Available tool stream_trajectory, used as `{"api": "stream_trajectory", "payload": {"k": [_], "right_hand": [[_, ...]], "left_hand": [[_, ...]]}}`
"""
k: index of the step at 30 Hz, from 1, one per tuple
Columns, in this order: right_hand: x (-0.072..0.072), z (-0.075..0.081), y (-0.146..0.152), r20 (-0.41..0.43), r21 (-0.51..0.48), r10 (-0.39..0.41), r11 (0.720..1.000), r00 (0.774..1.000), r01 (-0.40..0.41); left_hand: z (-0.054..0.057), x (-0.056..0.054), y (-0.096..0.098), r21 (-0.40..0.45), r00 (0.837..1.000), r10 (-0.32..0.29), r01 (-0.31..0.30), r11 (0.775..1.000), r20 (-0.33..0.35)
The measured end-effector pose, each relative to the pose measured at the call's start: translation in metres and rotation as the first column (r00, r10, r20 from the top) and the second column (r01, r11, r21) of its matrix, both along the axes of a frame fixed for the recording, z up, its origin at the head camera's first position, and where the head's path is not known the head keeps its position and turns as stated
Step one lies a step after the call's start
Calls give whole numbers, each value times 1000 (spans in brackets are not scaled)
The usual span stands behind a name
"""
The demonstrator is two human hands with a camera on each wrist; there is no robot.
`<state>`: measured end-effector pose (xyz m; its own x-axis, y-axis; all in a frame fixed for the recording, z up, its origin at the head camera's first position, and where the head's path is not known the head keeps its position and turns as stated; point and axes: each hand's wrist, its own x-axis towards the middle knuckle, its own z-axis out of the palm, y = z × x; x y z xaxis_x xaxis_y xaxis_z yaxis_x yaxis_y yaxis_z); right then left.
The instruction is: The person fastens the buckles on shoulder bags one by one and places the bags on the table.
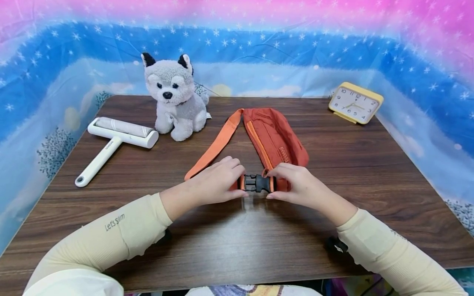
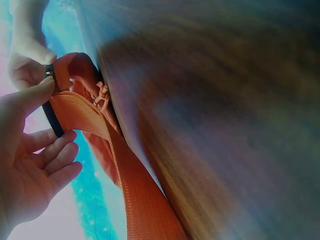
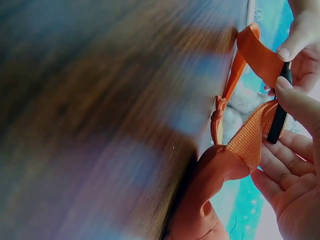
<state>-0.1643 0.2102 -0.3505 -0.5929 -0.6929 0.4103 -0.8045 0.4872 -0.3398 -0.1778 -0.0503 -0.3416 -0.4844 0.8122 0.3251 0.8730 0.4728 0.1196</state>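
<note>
Two cream sleeves (image 1: 92, 238) — the left with dark "Letsslim" lettering (image 1: 115, 222) — are worn with a white top (image 1: 77, 283)

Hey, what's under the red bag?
The brown table shows beside the red bag, which seems to lie on it. The bag covers the patch right beneath, so anything tucked there can't be seen.

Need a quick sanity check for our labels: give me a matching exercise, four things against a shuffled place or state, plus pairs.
Things
1. buckle
2. plush dog
3. lint roller
4. clock

Places and states
A. yellow-framed, toward the far right corner of the table
B. white, lying on the left side, handle toward the person
C. black, held between the left hand and the right hand
D. grey, sitting upright near the back edge

Pairs: 1-C, 2-D, 3-B, 4-A
</note>
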Motion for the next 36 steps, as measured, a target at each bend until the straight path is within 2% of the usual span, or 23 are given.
{"api": "stream_trajectory", "payload": {"k": [9, 23, 36], "right_hand": [[-1, -1, -1, 21, 8, -4, 1000, 1000, 4], [-2, 1, -3, 21, 14, -4, 1000, 1000, 3], [-3, 2, -2, 29, 6, 26, 1000, 999, -26]], "left_hand": [[0, 0, 1, -6, 1000, 1, -1, 1000, -26], [0, 0, 2, -4, 1000, 0, 0, 1000, -9], [-1, 0, 2, 35, 1000, -11, 11, 999, -14]]}}
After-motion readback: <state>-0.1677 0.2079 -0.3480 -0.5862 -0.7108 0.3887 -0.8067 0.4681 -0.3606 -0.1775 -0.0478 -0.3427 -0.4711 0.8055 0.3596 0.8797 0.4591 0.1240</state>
